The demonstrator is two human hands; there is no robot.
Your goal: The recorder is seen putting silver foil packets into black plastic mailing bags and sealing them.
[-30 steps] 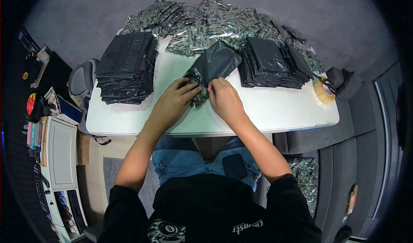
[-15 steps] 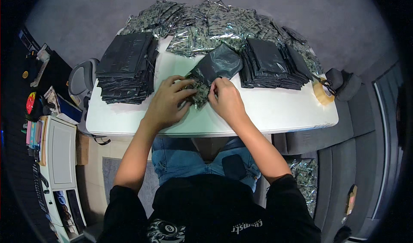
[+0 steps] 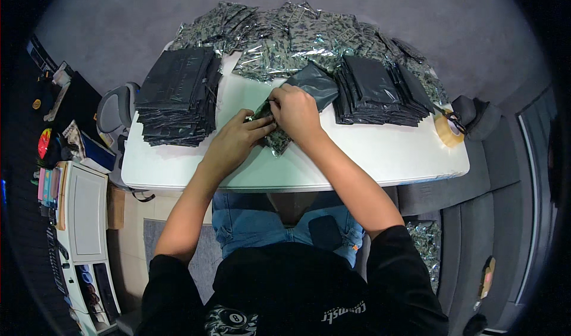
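A clear-wrapped camouflage packet (image 3: 278, 142) lies aslant near the middle of the white table (image 3: 178, 166), partly inside a black plastic bag (image 3: 315, 86). My left hand (image 3: 235, 138) grips the packet's left side, its fingers bent over the edge. Across the packet's upper part reaches my right hand (image 3: 295, 111), its thumb and fingertips pinched at the bag's mouth near the left fingertips. The exact spot under the right fingertips is mostly hidden by that hand.
Black bags form a tall stack (image 3: 175, 92) at left and another pile (image 3: 375, 89) at right. Along the far edge lie many camouflage packets (image 3: 279, 38). A tape roll (image 3: 447, 130) with black scissors (image 3: 457, 120) sits at the right edge. A grey sofa (image 3: 476, 217) stands at right.
My right hand has moved left and up, across the packet to its left side. My left hand has stayed by the packet, with its fingers drawn closer together.
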